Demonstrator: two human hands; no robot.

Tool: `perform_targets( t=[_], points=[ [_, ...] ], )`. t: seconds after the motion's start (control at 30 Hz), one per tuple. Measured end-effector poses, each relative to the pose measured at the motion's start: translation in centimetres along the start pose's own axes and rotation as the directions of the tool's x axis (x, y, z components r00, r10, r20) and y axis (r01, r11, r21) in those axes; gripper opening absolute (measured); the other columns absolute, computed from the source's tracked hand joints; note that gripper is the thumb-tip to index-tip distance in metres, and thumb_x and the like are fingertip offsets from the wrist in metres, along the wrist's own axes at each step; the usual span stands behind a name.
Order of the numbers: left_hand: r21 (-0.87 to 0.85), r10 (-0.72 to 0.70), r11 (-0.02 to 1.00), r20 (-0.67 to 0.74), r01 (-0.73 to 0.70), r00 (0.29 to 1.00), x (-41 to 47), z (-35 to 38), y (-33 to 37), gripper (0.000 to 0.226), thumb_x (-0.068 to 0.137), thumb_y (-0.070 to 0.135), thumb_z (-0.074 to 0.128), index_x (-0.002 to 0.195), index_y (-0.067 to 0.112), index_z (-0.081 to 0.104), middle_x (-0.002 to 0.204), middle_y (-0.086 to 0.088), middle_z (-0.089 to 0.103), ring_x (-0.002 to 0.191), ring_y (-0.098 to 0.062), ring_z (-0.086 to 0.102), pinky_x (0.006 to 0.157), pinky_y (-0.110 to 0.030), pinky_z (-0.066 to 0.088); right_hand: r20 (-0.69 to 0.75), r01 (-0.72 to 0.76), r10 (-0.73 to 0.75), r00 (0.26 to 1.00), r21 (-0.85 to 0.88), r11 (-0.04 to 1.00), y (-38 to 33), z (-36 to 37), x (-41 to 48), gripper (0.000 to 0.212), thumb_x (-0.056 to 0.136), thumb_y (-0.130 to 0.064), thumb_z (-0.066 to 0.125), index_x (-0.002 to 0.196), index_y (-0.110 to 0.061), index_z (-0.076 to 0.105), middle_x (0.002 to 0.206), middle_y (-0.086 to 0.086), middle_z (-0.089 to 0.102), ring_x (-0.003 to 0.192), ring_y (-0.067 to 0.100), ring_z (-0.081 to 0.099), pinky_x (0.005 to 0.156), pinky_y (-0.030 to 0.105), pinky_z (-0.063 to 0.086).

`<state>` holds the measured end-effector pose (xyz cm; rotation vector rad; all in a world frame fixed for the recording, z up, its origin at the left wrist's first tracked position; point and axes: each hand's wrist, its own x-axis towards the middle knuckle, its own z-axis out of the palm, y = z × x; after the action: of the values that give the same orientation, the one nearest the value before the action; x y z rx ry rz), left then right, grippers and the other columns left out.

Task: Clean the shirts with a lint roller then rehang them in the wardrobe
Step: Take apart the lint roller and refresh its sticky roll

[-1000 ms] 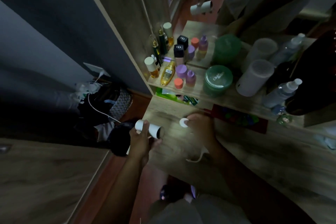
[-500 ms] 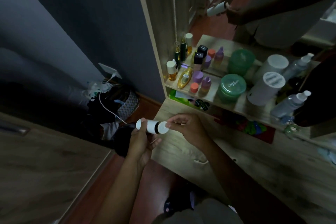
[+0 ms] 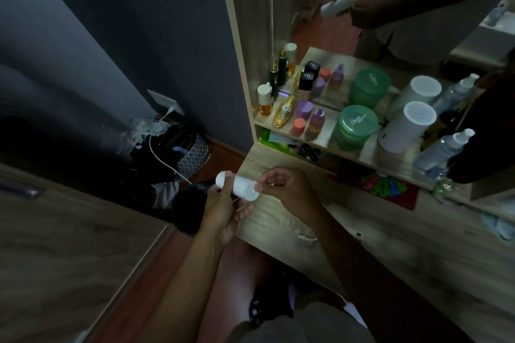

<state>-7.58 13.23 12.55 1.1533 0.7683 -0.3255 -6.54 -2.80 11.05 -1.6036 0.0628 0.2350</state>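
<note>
A white cylindrical lint roller (image 3: 242,188) lies sideways in my left hand (image 3: 220,209), just over the left corner of a wooden dresser top (image 3: 362,253). My left hand grips it from below. My right hand (image 3: 287,185) pinches the roller's right end cap with thumb and fingertips. A mirror above the dresser shows the same roller and hands reflected at the top. No shirt is in view.
A shelf (image 3: 328,145) holds several bottles, a green jar (image 3: 355,127) and a white cylinder (image 3: 405,127). Dark bags and a white cable (image 3: 164,159) lie on the floor by the grey wall. A wooden panel (image 3: 69,245) stands at lower left.
My right hand picked a white cap off the dresser top and brought it to the roller's right end. The cap now sits on that end. The view has shifted left.
</note>
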Motion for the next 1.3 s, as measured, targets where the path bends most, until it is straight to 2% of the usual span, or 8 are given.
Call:
perform_targets(
  t=[0.27, 0.43, 0.6, 0.8, 0.9, 0.97, 1.07, 1.3],
  points=[
    [0.023, -0.002, 1.000, 0.107, 0.000, 0.994, 0.4, 0.6, 0.4, 0.051, 0.099, 0.039, 0.058, 0.141, 0.017, 0.039, 0.132, -0.020, 0.055, 0.098, -0.025, 0.069, 0.062, -0.039, 0.060, -0.091, 0.038, -0.051, 0.995, -0.139, 0.990, 1.4, -0.7, 0.0, 0.019, 0.071, -0.018, 0.087, 0.075, -0.018, 0.068, 0.069, -0.013, 0.065, 0.064, -0.005, 0.055, 0.063, 0.016, 0.042],
    [0.061, 0.090, 0.993, 0.144, -0.099, 0.985, 0.6, 2.1, 0.2, 0.047, 0.099, 0.029, 0.060, 0.140, 0.025, 0.036, 0.126, -0.010, 0.056, 0.079, -0.019, 0.077, 0.066, -0.046, 0.064, -0.118, 0.028, -0.050, 0.992, -0.182, 0.983, 3.5, -1.8, -0.3, 0.018, 0.073, -0.016, 0.085, 0.077, -0.019, 0.068, 0.074, -0.012, 0.066, 0.063, -0.003, 0.052, 0.062, 0.018, 0.042],
    [0.156, 0.156, 0.973, 0.117, -0.173, 0.981, 1.1, 3.3, -1.2, 0.050, 0.095, 0.029, 0.066, 0.138, 0.030, 0.040, 0.124, -0.003, 0.056, 0.112, -0.033, 0.064, 0.064, -0.041, 0.062, -0.282, -0.125, 0.055, 0.958, -0.236, 0.964, 7.8, -3.5, -0.8, 0.017, 0.082, -0.031, 0.079, 0.085, -0.019, 0.067, 0.077, -0.013, 0.062, 0.068, -0.003, 0.053, 0.063, 0.014, 0.041],
    [0.211, 0.129, 0.965, 0.136, -0.156, 0.982, 2.0, 3.3, -2.5, 0.053, 0.096, 0.027, 0.064, 0.141, 0.032, 0.037, 0.118, -0.003, 0.058, 0.100, -0.028, 0.066, 0.059, -0.037, 0.060, -0.506, -0.357, 0.048, 0.861, -0.534, 0.766, 14.6, -5.9, -2.9, 0.045, 0.087, -0.051, 0.043, 0.095, -0.013, 0.066, 0.098, 0.009, 0.065, 0.094, 0.033, 0.059, 0.076, 0.041, 0.050],
    [0.234, 0.108, 0.962, 0.142, -0.139, 0.984, 2.4, 3.2, -2.9, 0.055, 0.097, 0.028, 0.064, 0.144, 0.032, 0.035, 0.118, -0.003, 0.058, 0.098, -0.025, 0.066, 0.063, -0.039, 0.061, -0.551, -0.447, 0.078, 0.831, -0.577, 0.684, 16.7, -6.7, -3.9, 0.032, 0.087, -0.042, 0.052, 0.095, -0.015, 0.067, 0.105, 0.006, 0.065, 0.103, 0.033, 0.057, 0.083, 0.046, 0.046],
    [0.240, 0.089, 0.963, 0.146, -0.122, 0.985, 2.6, 3.3, -3.2, 0.057, 0.097, 0.028, 0.064, 0.145, 0.031, 0.034, 0.115, -0.004, 0.059, 0.097, -0.025, 0.067, 0.064, -0.040, 0.061, -0.560, -0.472, 0.114, 0.821, -0.552, 0.688, 17.0, -7.1, -4.2, 0.018, 0.081, -0.023, 0.065, 0.097, -0.015, 0.067, 0.111, 0.006, 0.064, 0.111, 0.032, 0.055, 0.088, 0.046, 0.041],
    [0.239, 0.057, 0.966, 0.156, -0.094, 0.986, 2.7, 3.4, -3.4, 0.059, 0.097, 0.028, 0.064, 0.146, 0.033, 0.031, 0.114, -0.006, 0.059, 0.098, -0.026, 0.066, 0.063, -0.038, 0.062, -0.537, -0.498, 0.170, 0.826, -0.556, 0.666, 17.4, -8.3, -4.6, 0.039, 0.071, -0.010, 0.061, 0.109, -0.017, 0.064, 0.117, 0.005, 0.060, 0.114, 0.031, 0.052, 0.092, 0.044, 0.037],
    [0.248, 0.060, 0.964, 0.157, -0.098, 0.986, 2.7, 2.8, -3.9, 0.059, 0.095, 0.031, 0.064, 0.145, 0.031, 0.033, 0.121, -0.012, 0.060, 0.097, -0.028, 0.069, 0.060, -0.038, 0.061, -0.378, -0.589, 0.463, 0.801, -0.636, 0.499, 17.9, -9.4, -4.6, 0.028, 0.081, -0.041, 0.055, 0.108, -0.034, 0.062, 0.116, -0.002, 0.058, 0.117, 0.027, 0.050, 0.099, 0.043, 0.037]
  ],
)
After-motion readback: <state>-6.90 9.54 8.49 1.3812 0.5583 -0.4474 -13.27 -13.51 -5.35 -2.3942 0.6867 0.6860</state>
